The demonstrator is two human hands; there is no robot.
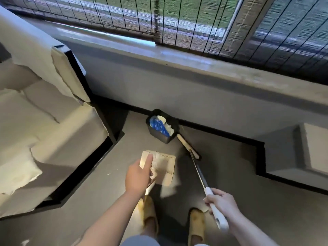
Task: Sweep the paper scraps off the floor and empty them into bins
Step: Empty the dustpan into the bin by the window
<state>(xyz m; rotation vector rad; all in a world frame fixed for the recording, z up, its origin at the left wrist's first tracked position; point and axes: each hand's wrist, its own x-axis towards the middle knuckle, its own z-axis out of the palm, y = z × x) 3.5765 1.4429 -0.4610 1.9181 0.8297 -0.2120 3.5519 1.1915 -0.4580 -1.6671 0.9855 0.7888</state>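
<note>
Grey floor [230, 183] below a window ledge, black bin [162, 126] against the wall, already holding paper. Your left hand [137, 176] grips the dustpan [162, 167] handle; your right hand [221, 201] wraps the broom [198, 172] handle. Emptying step, probably: next, carry the dustpan over the bin and tip; scraps inside cannot be made out.

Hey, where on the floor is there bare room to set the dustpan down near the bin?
Bare floor lies left of the bin, toward the sofa, and on the right between the broom and the wall step. It is crowded just in front of the bin, where the dustpan, broom head and slippers gather.
</note>
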